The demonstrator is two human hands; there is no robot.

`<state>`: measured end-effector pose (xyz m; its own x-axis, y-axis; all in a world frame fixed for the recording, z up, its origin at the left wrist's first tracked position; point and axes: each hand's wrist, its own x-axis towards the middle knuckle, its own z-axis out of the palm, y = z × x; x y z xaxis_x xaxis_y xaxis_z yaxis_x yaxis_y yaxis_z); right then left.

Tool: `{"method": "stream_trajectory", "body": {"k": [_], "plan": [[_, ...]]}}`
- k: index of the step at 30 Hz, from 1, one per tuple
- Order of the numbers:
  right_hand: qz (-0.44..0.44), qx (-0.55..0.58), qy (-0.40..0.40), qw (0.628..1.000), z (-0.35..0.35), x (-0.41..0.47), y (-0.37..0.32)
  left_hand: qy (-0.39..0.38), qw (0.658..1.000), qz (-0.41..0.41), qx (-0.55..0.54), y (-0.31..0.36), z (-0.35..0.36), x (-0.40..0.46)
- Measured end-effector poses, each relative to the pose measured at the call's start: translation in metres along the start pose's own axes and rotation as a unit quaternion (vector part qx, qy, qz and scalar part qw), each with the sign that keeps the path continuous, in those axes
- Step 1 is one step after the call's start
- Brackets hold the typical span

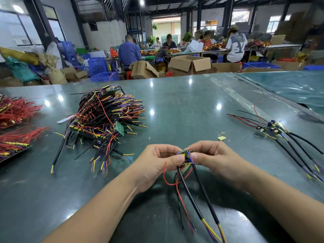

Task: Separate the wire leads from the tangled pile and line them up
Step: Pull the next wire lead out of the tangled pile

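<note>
A tangled pile of black, red, yellow and purple wire leads with small green circuit boards lies on the green table at centre left. My left hand and my right hand meet above the near table, both pinching two small boards with leads. From these hang two thick black cables and thin red wires, trailing toward me. At the right, several separated leads lie side by side, boards at the far end.
Bundles of red wires lie at the table's left edge. A small yellow scrap sits right of centre. A teal sheet covers the far right. Behind the table are cardboard boxes, blue crates and seated people.
</note>
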<state>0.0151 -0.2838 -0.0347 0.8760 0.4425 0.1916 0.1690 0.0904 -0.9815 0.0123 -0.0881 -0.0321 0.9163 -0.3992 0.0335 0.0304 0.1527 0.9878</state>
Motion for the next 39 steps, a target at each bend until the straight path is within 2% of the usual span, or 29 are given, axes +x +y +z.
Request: {"method": "stream_trajectory", "body": {"k": [6, 12, 17, 20, 23, 27, 29, 34, 36, 39], "plan": [[0.01, 0.049, -0.025, 0.998, -0.001, 0.0, 0.003, -0.041, 0.999, 0.006, -0.014, 0.0, -0.003, 0.0], [0.04, 0.119, -0.042, 0.991, -0.004, 0.002, 0.002, -0.044, 0.998, -0.006, -0.034, 0.001, -0.004, 0.003], [0.05, 0.211, -0.053, 0.975, -0.006, 0.002, -0.001, -0.029, 0.993, -0.013, -0.112, 0.004, -0.004, 0.004], [0.053, 0.212, -0.021, 0.976, -0.005, 0.003, -0.001, 0.043, 0.987, 0.008, -0.155, 0.008, -0.005, 0.006], [0.048, 0.208, 0.032, 0.976, -0.005, 0.004, -0.002, 0.175, 0.967, 0.083, -0.168, 0.01, -0.01, 0.014], [0.038, 0.229, 0.078, 0.969, -0.009, 0.003, -0.006, 0.409, 0.888, 0.18, -0.106, 0.012, -0.035, 0.021], [0.04, 0.235, 0.094, 0.967, -0.009, 0.003, -0.007, 0.485, 0.846, 0.199, -0.093, 0.013, -0.048, 0.02], [0.038, 0.256, 0.12, 0.958, -0.008, 0.006, -0.007, 0.572, 0.788, 0.202, -0.102, 0.017, -0.075, 0.019], [0.034, 0.264, 0.127, 0.955, -0.009, 0.006, -0.008, 0.587, 0.784, 0.182, -0.09, 0.017, -0.078, 0.02], [0.032, 0.277, 0.135, 0.951, -0.009, 0.006, -0.008, 0.583, 0.795, 0.166, -0.034, 0.018, -0.074, 0.02]]}}
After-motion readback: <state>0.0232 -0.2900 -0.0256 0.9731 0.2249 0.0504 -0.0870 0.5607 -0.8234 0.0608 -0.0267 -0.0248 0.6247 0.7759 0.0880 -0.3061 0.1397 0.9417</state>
